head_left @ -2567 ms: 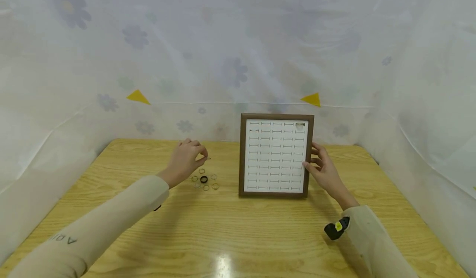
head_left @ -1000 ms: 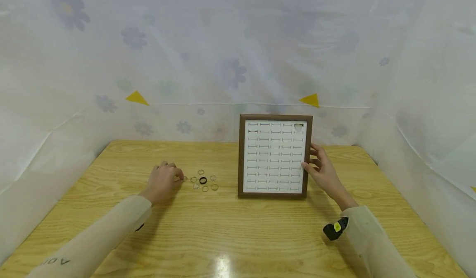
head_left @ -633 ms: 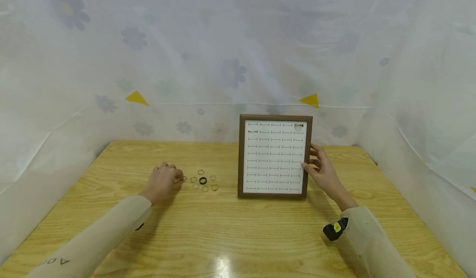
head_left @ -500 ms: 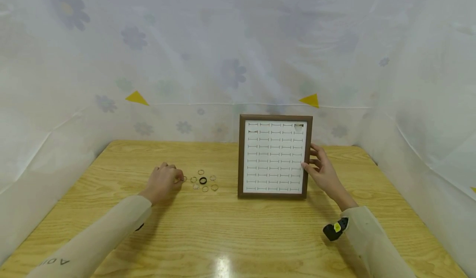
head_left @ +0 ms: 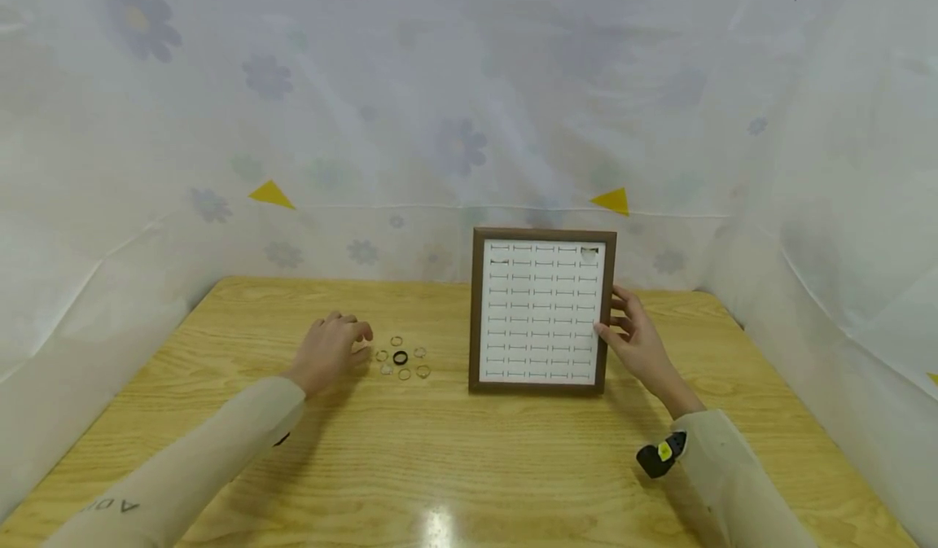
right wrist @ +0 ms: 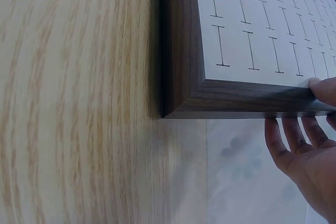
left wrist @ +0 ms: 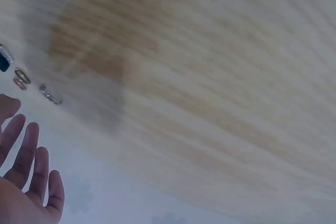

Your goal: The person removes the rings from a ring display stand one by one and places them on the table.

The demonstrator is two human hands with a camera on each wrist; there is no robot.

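A brown-framed white ring display board (head_left: 542,312) stands upright on the wooden table (head_left: 454,450), its rows of slits almost all bare. My right hand (head_left: 623,332) holds its right edge, thumb (right wrist: 323,90) on the front rim and fingers behind. Several small rings (head_left: 405,374), one of them black (head_left: 400,358), lie loose on the table left of the board. My left hand (head_left: 352,346) rests just left of them with fingers loosely extended and nothing in it. The left wrist view shows its straight fingers (left wrist: 26,182) and some rings (left wrist: 50,94).
A pale flower-print sheet (head_left: 440,124) walls in the table on the back and both sides. A small black and yellow device (head_left: 659,454) sits at my right wrist. Bare wood lies in front of the board and rings.
My left hand, raised and pinching a thin ring 2.6 s ago, came down left of the rings. Since half a second ago its curled fingers have uncurled. The right hand has stayed on the board.
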